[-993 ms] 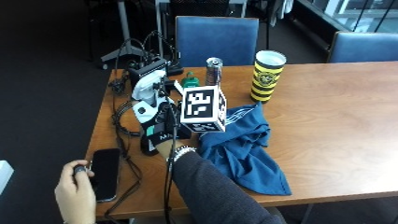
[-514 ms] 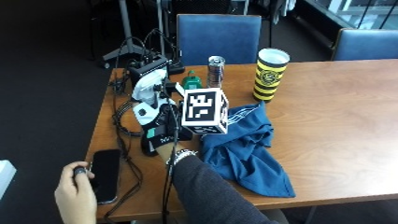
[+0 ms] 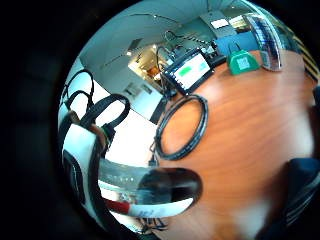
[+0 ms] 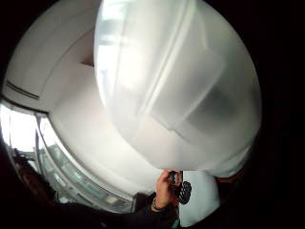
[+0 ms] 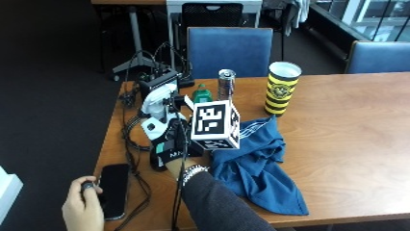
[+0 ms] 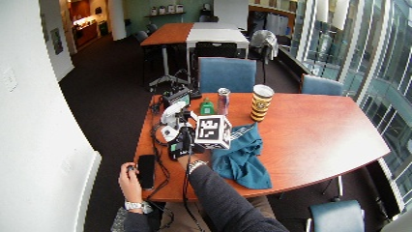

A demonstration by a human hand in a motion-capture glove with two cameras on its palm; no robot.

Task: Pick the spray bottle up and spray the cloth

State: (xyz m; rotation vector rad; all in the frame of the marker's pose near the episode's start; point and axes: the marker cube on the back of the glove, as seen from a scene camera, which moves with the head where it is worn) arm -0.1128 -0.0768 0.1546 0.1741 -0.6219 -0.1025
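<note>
On the brown wooden tabletop (image 5: 359,144): one white plastic spray bottle (image 5: 156,109), one crumpled blue cloth (image 5: 256,163), one slim silver drink can (image 5: 225,83), one yellow-and-black patterned cup (image 5: 280,88), one small green bottle (image 5: 202,93), one black smartphone (image 5: 114,190).

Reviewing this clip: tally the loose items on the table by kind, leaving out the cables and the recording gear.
Drink containers: 2, the can and the yellow-and-black cup
Spray bottles: 1, white, at the gloved hand
Cloths: 1, blue
Phones: 1, black
Small green items: 1
Total: 6
</note>
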